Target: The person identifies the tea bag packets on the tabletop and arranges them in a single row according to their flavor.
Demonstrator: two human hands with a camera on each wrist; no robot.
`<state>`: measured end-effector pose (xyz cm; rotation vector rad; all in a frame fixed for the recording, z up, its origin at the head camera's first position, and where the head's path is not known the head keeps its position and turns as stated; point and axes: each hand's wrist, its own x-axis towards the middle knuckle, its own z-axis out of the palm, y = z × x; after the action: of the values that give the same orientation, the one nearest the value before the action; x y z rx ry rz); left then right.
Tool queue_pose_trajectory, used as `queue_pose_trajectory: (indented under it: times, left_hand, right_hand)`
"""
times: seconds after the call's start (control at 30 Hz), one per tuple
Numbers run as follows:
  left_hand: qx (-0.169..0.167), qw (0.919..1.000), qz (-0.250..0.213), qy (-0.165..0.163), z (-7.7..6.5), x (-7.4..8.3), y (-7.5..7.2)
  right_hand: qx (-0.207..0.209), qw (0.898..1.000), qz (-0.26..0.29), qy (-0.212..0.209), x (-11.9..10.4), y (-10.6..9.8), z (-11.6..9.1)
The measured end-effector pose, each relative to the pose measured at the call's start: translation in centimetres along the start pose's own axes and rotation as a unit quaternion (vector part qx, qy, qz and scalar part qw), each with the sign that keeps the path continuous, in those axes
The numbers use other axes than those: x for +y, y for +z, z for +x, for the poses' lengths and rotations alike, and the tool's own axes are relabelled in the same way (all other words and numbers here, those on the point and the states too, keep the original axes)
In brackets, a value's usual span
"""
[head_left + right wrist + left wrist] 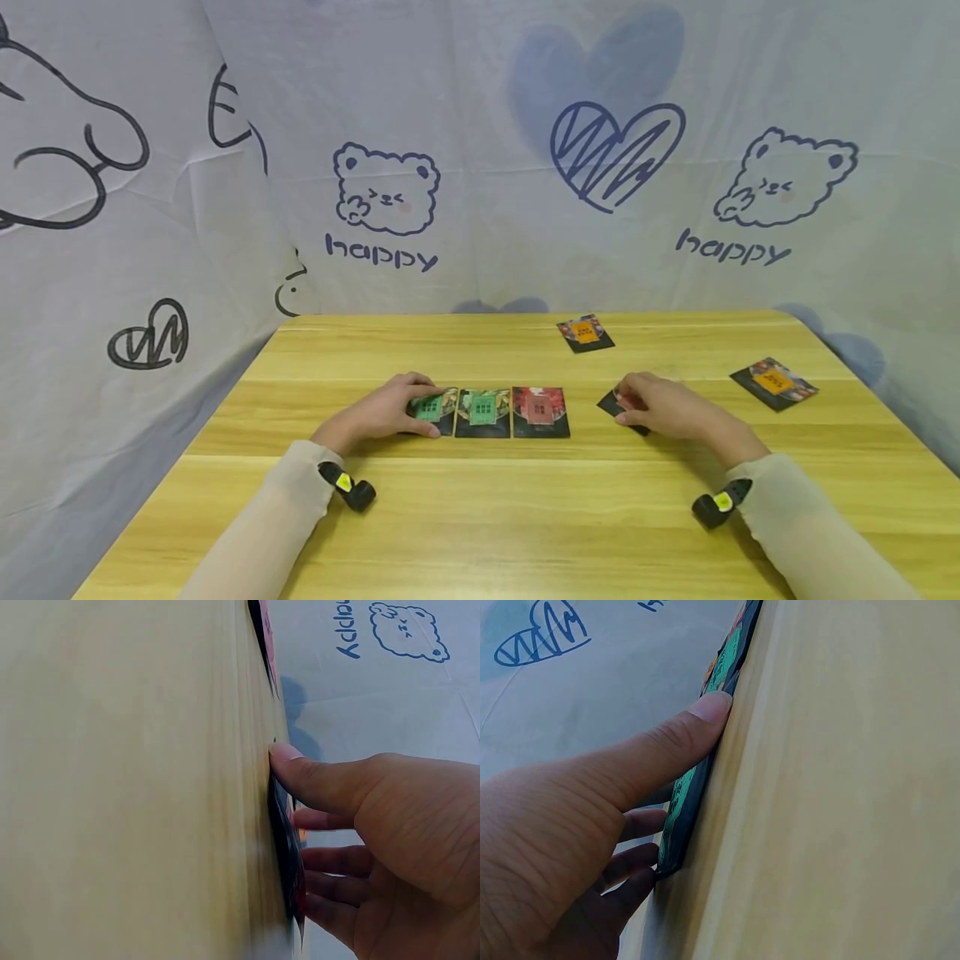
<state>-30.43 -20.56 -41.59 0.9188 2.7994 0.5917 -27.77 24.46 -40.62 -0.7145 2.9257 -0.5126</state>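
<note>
In the head view, the left hand point(382, 408) touches a green-labelled packet point(441, 412) on the table point(487, 517); toward 3 o'clock, a second green packet point(483, 412) and a red packet point(541, 412) lie in line beside it. Further at 3 o'clock, the right hand point(663, 408) pinches a dark packet point(611, 404). In the left wrist view, thumb point(667, 746) and fingers point(637, 859) stand apart at the first packet's edges; in the right wrist view, they are clamped on the dark packet

head view: high, forward-down over table point(525, 517); wrist views: close, sideways, sharing backdrop point(480, 83).
</note>
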Motion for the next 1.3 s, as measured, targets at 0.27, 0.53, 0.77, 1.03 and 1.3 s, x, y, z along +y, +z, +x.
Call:
queue_pose_trajectory:
  times: [0.27,0.53,0.77,1.03,1.3]
  left_hand:
    - [0.000,1.0000,0.001,-0.001,0.03,-0.05,-0.06]
    - [-0.001,1.0000,0.001,-0.002,0.01,-0.02,-0.09]
    - [-0.002,1.0000,-0.005,-0.005,-0.04,0.04,-0.04]
    - [0.000,1.0000,-0.004,-0.008,0.02,0.07,-0.12]
    - [-0.002,0.9999,0.002,-0.013,-0.09,0.12,0.05]
  right_hand:
    - [0.007,1.000,-0.024,-0.004,-0.09,-0.08,0.26]
    - [-0.005,1.000,0.019,-0.005,-0.20,0.16,0.27]
    - [-0.001,1.000,0.005,0.001,-0.37,0.25,0.44]
    - [0.000,1.000,0.009,0.024,-0.60,0.21,0.97]
    - [0.003,1.000,0.022,0.014,-0.90,0.54,0.91]
